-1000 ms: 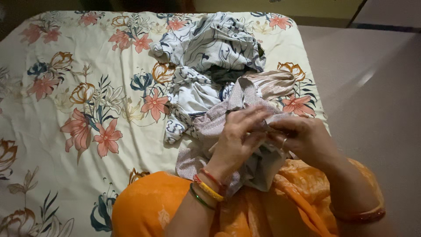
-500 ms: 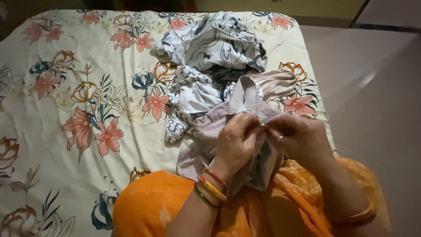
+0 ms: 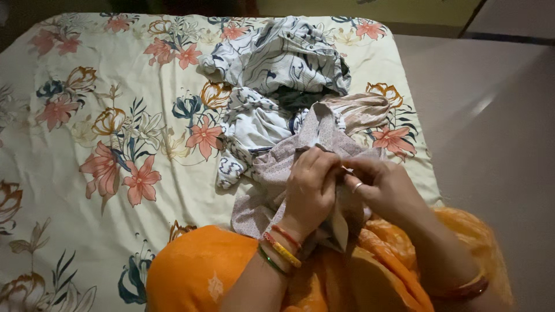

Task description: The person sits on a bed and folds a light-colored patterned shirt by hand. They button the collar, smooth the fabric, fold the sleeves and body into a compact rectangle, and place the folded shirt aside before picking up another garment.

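From the head view: left hand (image 3: 309, 185) and right hand (image 3: 381, 188) both pinched tight on one edge of the pale small-print garment (image 3: 272, 173), held bunched at the near edge of the bed, over the floral bedsheet (image 3: 87, 144). Nothing seen folded; judged barely begun. Behind it, heaped unsorted, the white-and-navy printed clothes (image 3: 277, 63) and a striped beige cloth (image 3: 361, 110).

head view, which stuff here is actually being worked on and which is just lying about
In hand:
- pale speckled garment, gripped by left hand and right hand

Lying about:
- white and navy clothes pile
- striped beige cloth
- floral bedsheet
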